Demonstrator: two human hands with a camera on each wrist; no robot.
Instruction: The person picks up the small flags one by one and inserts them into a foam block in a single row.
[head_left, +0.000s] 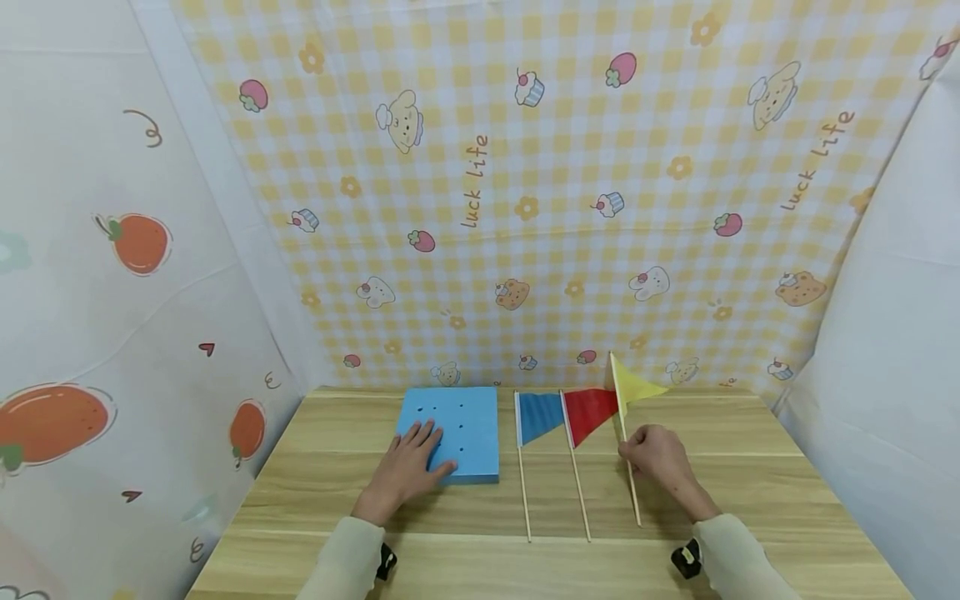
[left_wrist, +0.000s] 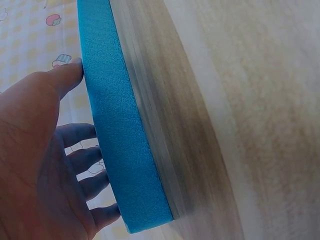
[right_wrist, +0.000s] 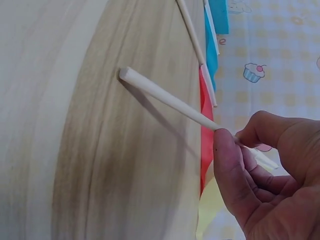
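Observation:
My right hand (head_left: 660,457) pinches the thin wooden stick of a yellow flag (head_left: 636,386) between thumb and fingers. In the right wrist view the stick (right_wrist: 165,97) slants up from the table, its lower end close to the wood. My left hand (head_left: 408,465) rests on a blue foam block (head_left: 476,429) with small holes in its top, fingers spread over its left part. The left wrist view shows the fingertips at the upper edge of the block (left_wrist: 117,115). Between the hands lie a red flag (head_left: 588,415) and a blue flag (head_left: 537,417) on sticks.
The wooden table (head_left: 450,567) ends at a yellow checked cloth backdrop (head_left: 555,150). White cloth walls stand at the left (head_left: 165,333) and right (head_left: 885,275). A small black device (head_left: 686,558) is on the right wrist, another (head_left: 386,562) on the left.

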